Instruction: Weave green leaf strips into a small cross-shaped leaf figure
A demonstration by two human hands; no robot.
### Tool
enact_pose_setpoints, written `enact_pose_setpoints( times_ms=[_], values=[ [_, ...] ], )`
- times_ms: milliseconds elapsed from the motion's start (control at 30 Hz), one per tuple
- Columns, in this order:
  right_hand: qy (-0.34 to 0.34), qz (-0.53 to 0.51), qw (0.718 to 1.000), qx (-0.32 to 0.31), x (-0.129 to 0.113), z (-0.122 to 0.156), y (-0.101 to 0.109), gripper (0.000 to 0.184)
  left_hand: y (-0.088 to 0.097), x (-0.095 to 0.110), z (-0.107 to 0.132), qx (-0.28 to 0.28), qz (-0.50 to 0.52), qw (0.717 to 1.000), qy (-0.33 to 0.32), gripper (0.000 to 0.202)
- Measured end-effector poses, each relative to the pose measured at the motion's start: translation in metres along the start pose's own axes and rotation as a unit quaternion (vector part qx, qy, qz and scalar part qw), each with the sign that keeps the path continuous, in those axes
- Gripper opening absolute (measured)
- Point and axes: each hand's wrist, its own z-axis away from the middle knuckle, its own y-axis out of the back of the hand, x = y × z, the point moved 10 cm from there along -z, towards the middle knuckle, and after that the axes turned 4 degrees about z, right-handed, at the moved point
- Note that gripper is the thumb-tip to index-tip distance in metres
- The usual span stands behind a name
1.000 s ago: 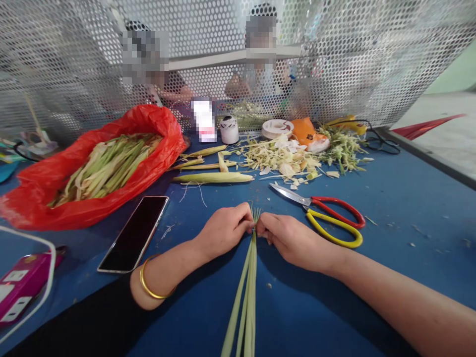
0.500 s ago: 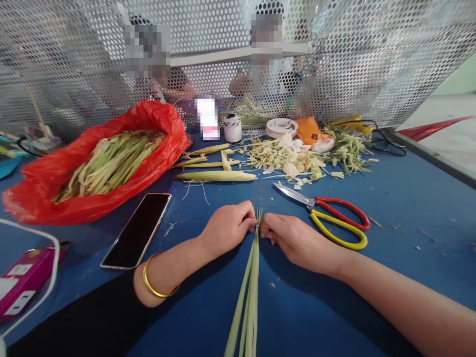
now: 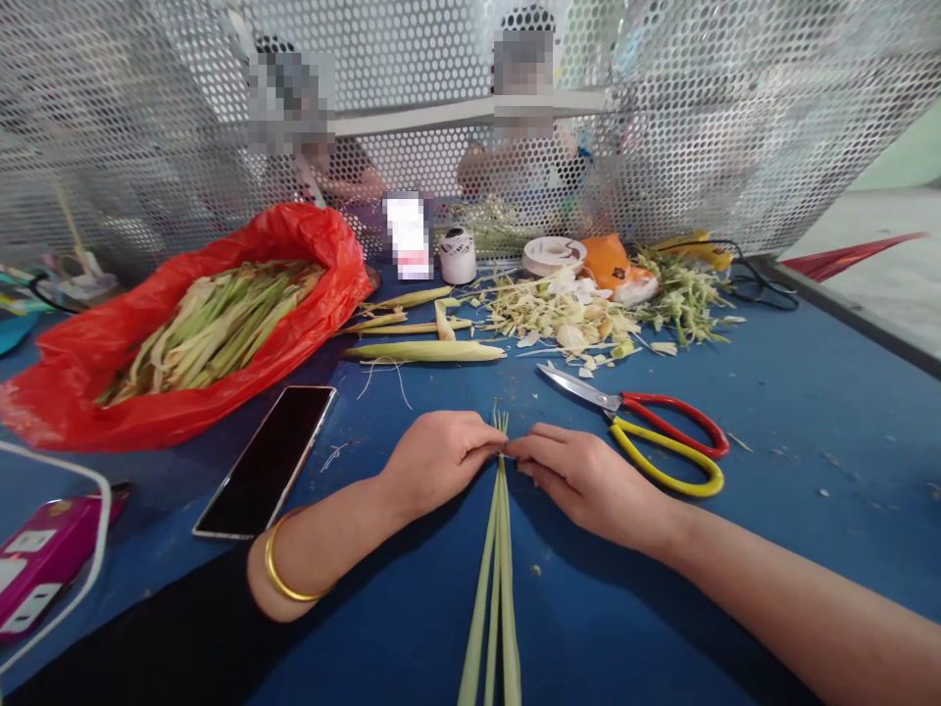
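A bundle of long green leaf strips (image 3: 502, 549) runs from the near edge up to my fingers, gathered tightly near its thin upper ends. My left hand (image 3: 445, 456) is closed in a pinch, its fingertips on the gathered part. From the other side my right hand (image 3: 592, 480) is also pinched, with thumb and forefinger beside the same spot. Whatever fine thing lies between the right fingertips is too small to make out. Scissors (image 3: 647, 427) with one red and one yellow handle lie beyond my right wrist, blades partly spread.
A red plastic bag (image 3: 95, 417) of leaves stands at left, near a dark phone (image 3: 269, 461) and a purple power strip (image 3: 55, 559). Husk scraps (image 3: 559, 314), a thread spool (image 3: 457, 257) and a tape roll (image 3: 553, 255) lie before a perforated metal screen (image 3: 426, 69). People sit behind it.
Both hands have turned flatter, and their fingertips now meet at the gathered part. The left hand has shifted slightly left and down. The lower strips have swung a little to the right.
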Motion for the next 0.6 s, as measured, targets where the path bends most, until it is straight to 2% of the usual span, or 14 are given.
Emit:
enact_pose_setpoints(
  times_ms=[100, 233, 367, 600],
  values=[
    [0.008, 0.056, 0.998, 0.001, -0.005, 0.001, -0.002, 0.025, 0.001, 0.009, 0.003, 0.003, -0.065, 0.997, -0.035, 0.023],
    [0.017, 0.135, 0.990, -0.031, -0.012, 0.001, -0.010, 0.025, 0.002, 0.020, 0.008, 0.013, -0.131, 0.989, -0.072, 0.026],
    [0.033, 0.234, 0.971, -0.045, -0.020, 0.003, -0.018, 0.022, 0.000, 0.022, 0.009, 0.005, -0.157, 0.985, -0.074, 0.026],
    [0.091, 0.341, 0.935, -0.012, -0.036, 0.009, -0.023, 0.019, -0.003, 0.021, 0.009, -0.006, -0.182, 0.981, -0.070, 0.030]
  ],
)
